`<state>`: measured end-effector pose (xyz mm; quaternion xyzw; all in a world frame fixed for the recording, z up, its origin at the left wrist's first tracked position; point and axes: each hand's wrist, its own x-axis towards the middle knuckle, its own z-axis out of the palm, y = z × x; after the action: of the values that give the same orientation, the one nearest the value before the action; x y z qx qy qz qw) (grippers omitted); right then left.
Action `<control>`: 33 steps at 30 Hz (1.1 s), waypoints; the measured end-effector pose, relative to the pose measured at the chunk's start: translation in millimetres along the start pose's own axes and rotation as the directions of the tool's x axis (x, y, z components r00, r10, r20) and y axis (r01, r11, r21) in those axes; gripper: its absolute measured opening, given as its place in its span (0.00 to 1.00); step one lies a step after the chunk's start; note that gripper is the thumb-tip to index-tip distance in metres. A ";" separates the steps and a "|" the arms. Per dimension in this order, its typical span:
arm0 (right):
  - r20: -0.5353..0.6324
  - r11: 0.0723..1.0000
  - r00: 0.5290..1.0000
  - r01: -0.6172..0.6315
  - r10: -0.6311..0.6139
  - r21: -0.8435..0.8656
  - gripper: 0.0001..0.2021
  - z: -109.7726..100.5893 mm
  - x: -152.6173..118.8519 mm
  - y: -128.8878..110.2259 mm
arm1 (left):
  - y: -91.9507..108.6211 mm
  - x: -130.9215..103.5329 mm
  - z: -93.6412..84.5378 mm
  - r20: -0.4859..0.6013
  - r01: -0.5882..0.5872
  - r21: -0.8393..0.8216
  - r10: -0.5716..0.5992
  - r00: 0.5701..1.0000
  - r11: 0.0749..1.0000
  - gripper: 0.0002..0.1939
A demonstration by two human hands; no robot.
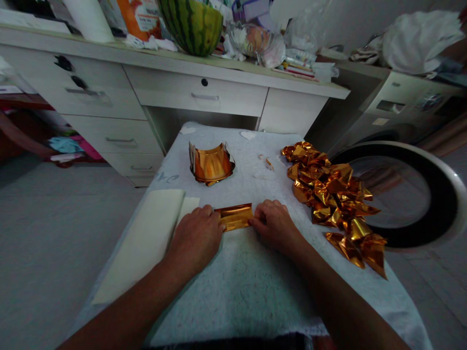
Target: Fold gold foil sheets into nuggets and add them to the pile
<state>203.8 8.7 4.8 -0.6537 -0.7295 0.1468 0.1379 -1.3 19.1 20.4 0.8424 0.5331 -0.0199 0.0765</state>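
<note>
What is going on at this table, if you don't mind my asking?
A person has a small gold sheet between both hands, the left hand at one end and the right hand at the other, just above the cloth or on it; I can't tell which. Beyond the left hand stands a curved bundle of gold sheets. Folded gold pieces lie heaped to the right, and pale paper lies to the left.

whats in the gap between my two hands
A gold foil strip spans the gap from the left hand to the right hand, one end at each, as the head view shows.
</note>
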 end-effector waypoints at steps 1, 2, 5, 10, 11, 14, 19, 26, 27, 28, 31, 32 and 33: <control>-0.013 1.000 1.000 -0.003 0.003 0.004 0.08 -0.5 -0.6 -1.1 | 0.0 0.1 0.6 -0.007 -0.005 0.004 0.005 1.000 1.000 0.15; -0.031 1.000 1.000 -0.003 0.003 0.005 0.06 -1.0 -1.0 -2.9 | 0.0 0.2 1.1 -0.016 -0.012 0.007 0.012 1.000 1.000 0.15; -0.074 0.998 0.995 0.061 -0.063 -0.033 0.02 -2.7 -2.0 -11.1 | 0.0 0.4 1.9 -0.036 -0.022 0.012 0.023 0.999 1.000 0.15; 0.106 0.948 0.945 0.314 -0.308 -0.048 0.11 -1.9 -2.5 -24.1 | 0.1 0.8 0.8 -0.024 -0.025 0.017 0.025 0.999 1.000 0.15; 0.122 0.945 0.940 0.324 -0.318 -0.036 0.11 -1.4 -2.7 -25.5 | 0.1 0.8 0.8 -0.022 -0.026 0.015 0.026 0.999 1.000 0.15; 0.084 0.956 0.953 0.293 -0.291 -0.011 0.08 0.3 -3.3 -29.6 | -0.2 0.4 1.4 -0.027 -0.022 0.015 0.023 0.999 1.000 0.14; 0.026 0.982 0.982 0.186 -0.186 -0.031 0.06 5.7 -1.9 -38.2 | -2.4 -1.0 1.0 -0.038 -0.003 -0.033 0.002 0.999 0.999 0.10; 0.013 0.980 0.990 0.142 -0.141 -0.139 0.07 12.7 -0.6 -42.5 | -13.8 -4.3 -2.4 0.000 -0.008 -0.115 0.008 1.000 0.993 0.05; 0.015 0.979 0.990 0.139 -0.139 -0.151 0.07 12.6 -0.4 -42.9 | -15.9 -4.2 -2.1 -0.002 -0.014 -0.132 0.014 1.000 0.991 0.05; 0.019 0.978 0.991 0.137 -0.136 -0.160 0.07 12.4 -0.3 -43.4 | -18.0 -3.7 -1.7 -0.005 -0.014 -0.156 0.013 1.000 0.988 0.06; 0.032 0.975 0.991 0.134 -0.131 -0.178 0.08 11.8 0.5 -45.3 | -21.8 -1.8 -0.8 -0.021 -0.006 -0.260 0.000 1.000 0.966 0.07; 0.031 0.974 0.991 0.134 -0.130 -0.183 0.08 11.8 0.7 -45.9 | -21.9 -1.3 -0.8 -0.031 -0.006 -0.288 -0.003 1.000 0.958 0.07; 0.031 0.973 0.991 0.133 -0.130 -0.189 0.08 11.9 0.8 -46.4 | -21.4 -0.9 -0.8 -0.045 -0.006 -0.300 -0.008 0.999 0.954 0.07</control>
<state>156.7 4.3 12.1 -0.6129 -0.7830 0.0728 0.0774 -20.9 27.4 18.9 0.8209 0.5321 0.0804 0.1913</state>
